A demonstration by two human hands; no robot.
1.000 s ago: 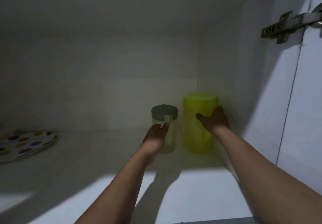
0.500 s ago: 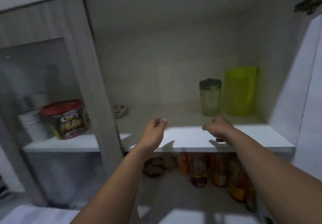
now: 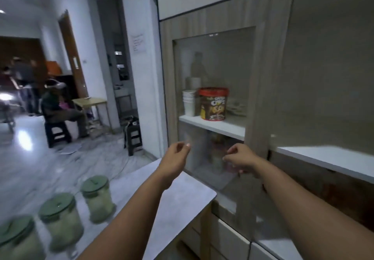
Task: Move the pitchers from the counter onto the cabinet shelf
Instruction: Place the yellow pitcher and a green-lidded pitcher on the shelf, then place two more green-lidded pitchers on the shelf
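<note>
Three clear pitchers with green lids stand on the grey counter (image 3: 182,197) at the lower left: the nearest to the cabinet (image 3: 97,197), a middle one (image 3: 60,217) and one cut off by the frame edge (image 3: 16,239). My left hand (image 3: 176,158) hovers above the counter's far end, fingers loosely curled, holding nothing. My right hand (image 3: 240,158) is level with it in front of the glass cabinet door, also empty with fingers bent. The white cabinet shelf (image 3: 327,158) shows at the right; the pitchers on it are out of view.
Behind the glass door (image 3: 214,73) a shelf carries stacked paper cups (image 3: 189,102), a red-lidded cereal tub (image 3: 213,103) and plates. Drawers (image 3: 228,239) sit below the counter. To the left, a hallway holds stools (image 3: 132,136), a small table and seated people (image 3: 58,105).
Both hands let go of the small pitcher and the yellow-green pitcher on the shelf and drew back. My view swung left and down, bringing the counter pitchers and hallway into sight.
</note>
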